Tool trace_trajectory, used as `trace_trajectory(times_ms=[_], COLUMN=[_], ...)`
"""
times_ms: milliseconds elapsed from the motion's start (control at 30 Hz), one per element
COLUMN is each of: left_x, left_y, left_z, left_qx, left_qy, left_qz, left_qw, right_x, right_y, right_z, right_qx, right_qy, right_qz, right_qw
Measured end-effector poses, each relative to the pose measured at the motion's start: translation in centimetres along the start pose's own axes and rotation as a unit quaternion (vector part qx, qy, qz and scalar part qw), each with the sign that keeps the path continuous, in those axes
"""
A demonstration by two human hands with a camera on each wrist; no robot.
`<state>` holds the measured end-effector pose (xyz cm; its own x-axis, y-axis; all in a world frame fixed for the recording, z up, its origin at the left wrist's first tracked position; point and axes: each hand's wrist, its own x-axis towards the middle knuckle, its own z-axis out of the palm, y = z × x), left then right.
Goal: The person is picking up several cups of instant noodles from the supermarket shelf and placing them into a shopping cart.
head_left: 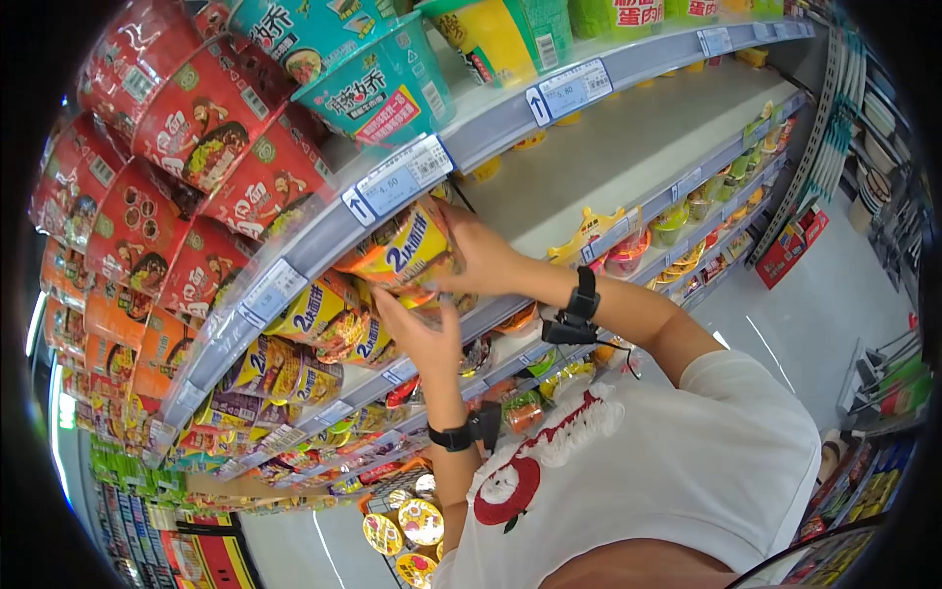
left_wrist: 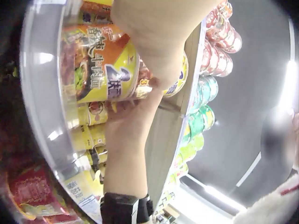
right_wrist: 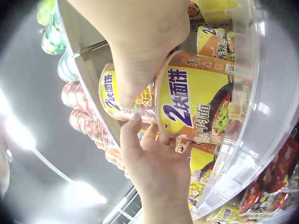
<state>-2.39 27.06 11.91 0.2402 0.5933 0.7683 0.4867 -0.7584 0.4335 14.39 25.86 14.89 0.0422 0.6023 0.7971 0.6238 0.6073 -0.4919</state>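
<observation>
A yellow and orange instant noodle cup is between my two hands at the shelf edge. My right hand holds it from the far side, its fingers mostly hidden behind the cup. From below, my left hand grips it with thumb raised and fingers along its side. The right wrist view shows the front noodle cup tilted, with the fingertips of the left hand against its lower side. Right behind it a second noodle cup partly shows beside the right hand.
More yellow noodle cups line the shelf at left. Red noodle tubs and teal tubs stack above, behind a price rail. Below stand further shelves. A basket with several round yellow-lidded tubs sits low, near the floor.
</observation>
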Motion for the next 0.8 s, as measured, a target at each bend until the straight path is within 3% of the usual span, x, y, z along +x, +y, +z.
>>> trace_trajectory(times_ms=[67, 333, 600, 667, 700, 767, 800], left_x=[-0.6, -4.0, -7.3, -8.2, -7.8, -8.1, -8.4], left_y=[1.3, 4.0, 5.8, 6.0, 6.9, 7.8, 8.3], left_z=[0.3, 1.4, 2.6, 3.1, 2.5, 1.7, 1.3], left_qx=[-0.016, -0.018, -0.051, -0.070, -0.041, -0.009, -0.003], left_qy=[0.004, 0.015, 0.006, 0.045, 0.043, 0.031, 0.022], left_qz=[0.015, 0.065, 0.077, 0.108, 0.137, 0.176, 0.191], left_qw=[1.000, 0.998, 0.996, 0.991, 0.989, 0.984, 0.981], right_x=[-1.5, -5.2, -8.5, -9.6, -10.3, -11.0, -11.6], right_y=[-0.2, -2.5, -2.0, -1.8, -2.7, -3.8, -3.6], right_z=[0.1, -2.2, -4.7, -5.1, -5.4, -6.5, -6.9], right_qx=[-0.054, 0.047, 0.091, 0.124, 0.339, 0.480, 0.499], right_qy=[0.042, 0.067, 0.016, 0.040, 0.051, 0.059, 0.040], right_qz=[-0.012, 0.012, 0.017, 0.018, 0.100, 0.175, 0.193], right_qw=[0.998, 0.997, 0.996, 0.991, 0.934, 0.858, 0.844])
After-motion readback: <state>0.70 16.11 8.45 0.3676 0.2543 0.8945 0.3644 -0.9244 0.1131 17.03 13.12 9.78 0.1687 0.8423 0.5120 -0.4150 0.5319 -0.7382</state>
